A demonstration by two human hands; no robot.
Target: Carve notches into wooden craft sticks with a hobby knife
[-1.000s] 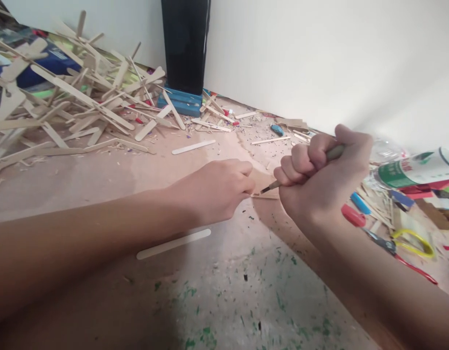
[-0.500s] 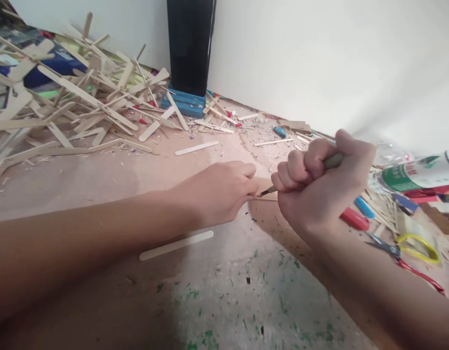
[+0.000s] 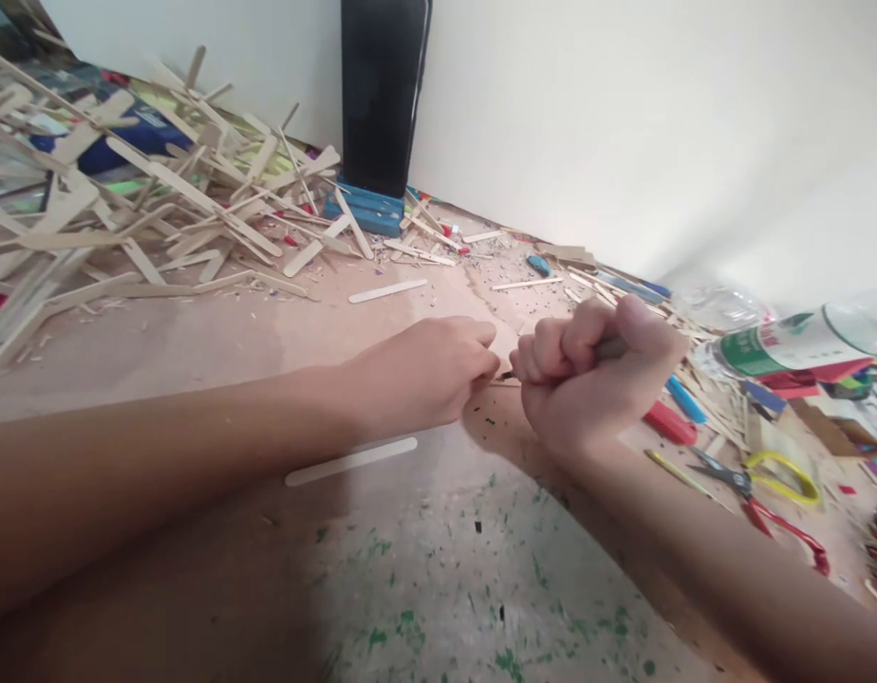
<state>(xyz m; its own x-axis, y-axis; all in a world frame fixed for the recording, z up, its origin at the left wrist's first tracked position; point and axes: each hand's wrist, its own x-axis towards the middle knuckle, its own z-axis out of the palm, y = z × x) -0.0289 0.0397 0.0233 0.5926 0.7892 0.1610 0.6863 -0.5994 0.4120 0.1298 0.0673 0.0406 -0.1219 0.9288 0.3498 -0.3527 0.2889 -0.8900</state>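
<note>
My left hand (image 3: 435,370) is closed and rests on the table, its fingertips pressed on a wooden craft stick (image 3: 508,382) that lies mostly hidden under both hands. Right beside it, my right hand (image 3: 599,375) makes a fist around a slim carving tool (image 3: 610,349) with an olive-green handle. The tool's dark tip points left toward the fingertips of my left hand, close to the stick; the exact contact is hidden. A loose craft stick (image 3: 353,462) lies just below my left forearm, and another stick (image 3: 388,290) lies beyond my left hand.
A tangled heap of craft sticks (image 3: 196,204) covers the back left. A black phone (image 3: 382,95) stands in a blue holder (image 3: 367,211) against the white wall. At right are scissors (image 3: 737,479), a red-handled item (image 3: 670,422) and a plastic bottle (image 3: 787,341) on its side.
My right hand has shifted left and slightly down, closer to my left hand, and less of the tool shows between them. The view has also turned slightly right.
</note>
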